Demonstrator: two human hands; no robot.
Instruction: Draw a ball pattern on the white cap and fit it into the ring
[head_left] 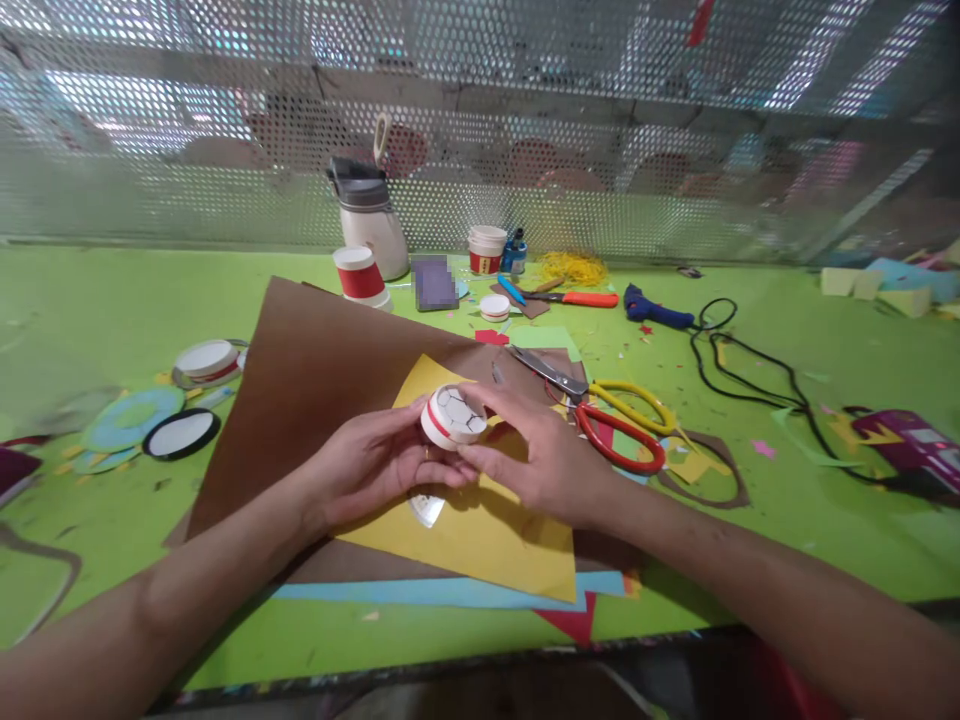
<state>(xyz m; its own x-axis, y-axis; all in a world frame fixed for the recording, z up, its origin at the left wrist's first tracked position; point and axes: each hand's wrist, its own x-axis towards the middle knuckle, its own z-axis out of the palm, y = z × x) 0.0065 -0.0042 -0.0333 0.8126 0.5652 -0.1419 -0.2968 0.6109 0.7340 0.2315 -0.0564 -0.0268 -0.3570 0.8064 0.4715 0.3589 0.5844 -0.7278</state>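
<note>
Between both hands is a small round white lid point(459, 412) with a red band and black drawn lines on top, like a football pattern. My left hand point(375, 455) grips it from the left, thumb on the rim and fingers curled beneath. On its right side, my right hand point(536, 450) holds the edge between thumb and fingers. Below the hands lies a yellow paper sheet point(525, 555), on top of brown card point(315, 370). A shiny silver-white piece point(427, 508) shows under my left fingers, partly hidden. Large scissors point(585, 392) with yellow and red handles lie right of my right hand.
Toward the back stand a white jug point(375, 235), a red-and-white cup point(360, 275) and a paper tub point(487, 250). An orange-handled knife point(589, 299) and a blue glue gun point(660, 308) with black cord lie at right. Paper discs point(135, 418) lie left; scraps are scattered about.
</note>
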